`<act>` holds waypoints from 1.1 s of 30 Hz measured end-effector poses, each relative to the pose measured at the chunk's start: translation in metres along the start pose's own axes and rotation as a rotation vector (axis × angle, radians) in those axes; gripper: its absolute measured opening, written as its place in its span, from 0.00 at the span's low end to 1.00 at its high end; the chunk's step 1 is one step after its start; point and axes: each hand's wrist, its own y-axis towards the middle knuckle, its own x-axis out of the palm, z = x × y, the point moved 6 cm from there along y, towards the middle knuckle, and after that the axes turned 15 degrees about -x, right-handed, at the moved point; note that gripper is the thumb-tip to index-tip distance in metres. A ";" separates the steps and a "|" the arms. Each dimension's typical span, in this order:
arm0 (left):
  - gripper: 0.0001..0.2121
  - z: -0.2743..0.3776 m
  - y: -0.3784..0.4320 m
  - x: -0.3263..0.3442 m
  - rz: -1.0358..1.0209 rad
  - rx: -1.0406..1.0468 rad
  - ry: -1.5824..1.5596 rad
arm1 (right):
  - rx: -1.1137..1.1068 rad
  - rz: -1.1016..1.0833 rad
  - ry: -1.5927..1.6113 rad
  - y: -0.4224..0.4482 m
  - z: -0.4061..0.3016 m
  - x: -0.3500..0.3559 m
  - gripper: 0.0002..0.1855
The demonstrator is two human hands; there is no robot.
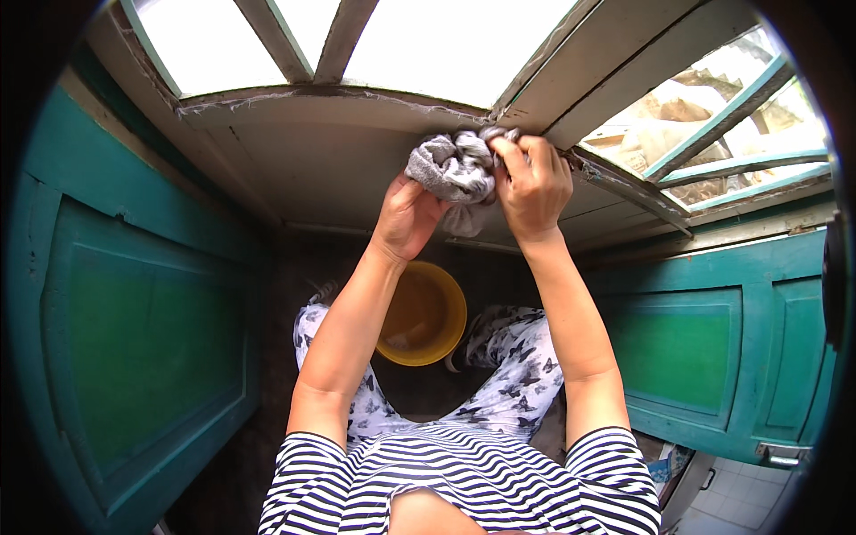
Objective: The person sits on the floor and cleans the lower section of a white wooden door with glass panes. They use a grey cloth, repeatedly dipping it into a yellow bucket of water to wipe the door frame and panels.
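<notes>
A bunched grey-and-white cloth [451,167] is between my hands at the lower corner of a wooden window frame. My left hand [411,217] holds the cloth from below at its left side. My right hand [533,184] grips its right end, fingers curled against the frame where the sill meets the upright post. Part of the cloth hangs down between the hands. Beneath my forearms, between my knees, stands a round yellow basin [457,321] with cloudy liquid in it.
Green panelled wooden shutters or doors stand at left [154,348] and right [675,354]. The right one has a metal latch [784,456]. Pale wooden panelling [321,160] lies below the windows. Frayed whitish strands [267,99] cling along the frame's lower edge.
</notes>
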 end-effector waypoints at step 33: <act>0.21 0.013 -0.005 -0.002 0.019 -0.020 0.102 | 0.133 -0.021 0.030 -0.003 -0.001 0.002 0.11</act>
